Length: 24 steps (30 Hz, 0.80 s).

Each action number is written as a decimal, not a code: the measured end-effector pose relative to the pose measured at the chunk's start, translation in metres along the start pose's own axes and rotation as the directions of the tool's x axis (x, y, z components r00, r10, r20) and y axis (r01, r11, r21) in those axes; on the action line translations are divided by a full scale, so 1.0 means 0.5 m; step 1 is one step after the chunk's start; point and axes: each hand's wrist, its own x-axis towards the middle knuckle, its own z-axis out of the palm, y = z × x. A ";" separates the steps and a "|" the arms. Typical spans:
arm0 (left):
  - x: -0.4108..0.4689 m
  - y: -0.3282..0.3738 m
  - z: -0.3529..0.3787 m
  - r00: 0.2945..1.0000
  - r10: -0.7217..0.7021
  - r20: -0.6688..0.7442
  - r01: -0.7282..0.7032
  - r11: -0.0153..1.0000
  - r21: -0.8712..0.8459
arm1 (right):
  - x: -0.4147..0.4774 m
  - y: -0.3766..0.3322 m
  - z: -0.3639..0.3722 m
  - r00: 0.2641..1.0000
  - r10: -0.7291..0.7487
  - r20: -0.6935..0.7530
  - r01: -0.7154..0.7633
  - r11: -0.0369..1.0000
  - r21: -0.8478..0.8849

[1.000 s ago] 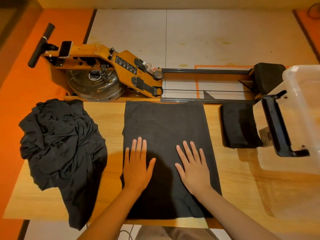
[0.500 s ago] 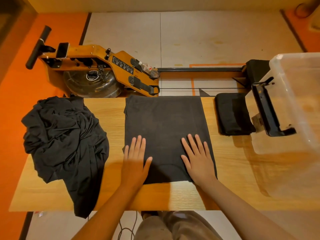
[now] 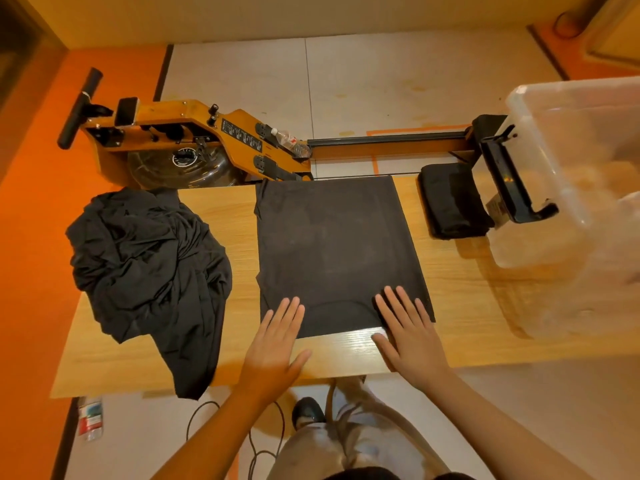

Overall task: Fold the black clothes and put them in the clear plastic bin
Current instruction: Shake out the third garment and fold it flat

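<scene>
The black shirt [image 3: 337, 251] I am working on lies flat in the middle of the tabletop [image 3: 467, 296], squared into a neat panel with its near edge toward me, so I judge it partly folded and not yet small enough to pack. My left hand [image 3: 277, 344] is open and flat, fingers spread, its fingertips on the near left corner of the cloth and its palm over bare wood. My right hand [image 3: 408, 327] is open the same way, pressing the near right corner. Neither grips anything. To the right of the shirt, just beside the bin, sits a folded bundle [image 3: 452, 202] of black cloth, which looks finished but rests on the tabletop, not inside. To the left a heap of unfolded clothes [image 3: 145, 268] lies crumpled, one part hanging over the near edge. So I reckon most of the work is left: one piece folded, one in hand, a heap waiting, nothing packed. The clear plastic bin [image 3: 568, 174] stands at the right end of the tabletop, and as far as I can see through its walls it holds no black clothes; its far side runs out of view. Behind the tabletop a rowing machine [image 3: 194, 147] rests on the floor.
</scene>
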 end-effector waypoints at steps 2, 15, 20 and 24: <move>-0.013 -0.003 0.002 0.999 -0.004 0.037 0.003 1.000 0.017 | -0.019 -0.008 0.013 0.999 -0.007 0.031 0.008 1.000 -0.025; -0.108 -0.011 0.020 0.993 0.115 -0.007 -0.115 0.992 0.042 | -0.116 -0.009 0.024 0.998 -0.046 -0.039 0.046 0.999 -0.012; -0.124 0.002 0.003 0.999 -0.016 -0.042 0.016 1.000 0.015 | -0.126 -0.010 0.002 0.997 -0.005 -0.071 0.003 1.000 -0.023; -0.108 -0.003 -0.006 1.000 0.012 0.005 -0.013 0.992 0.124 | -0.098 -0.001 -0.001 0.999 -0.037 -0.004 0.037 0.994 -0.105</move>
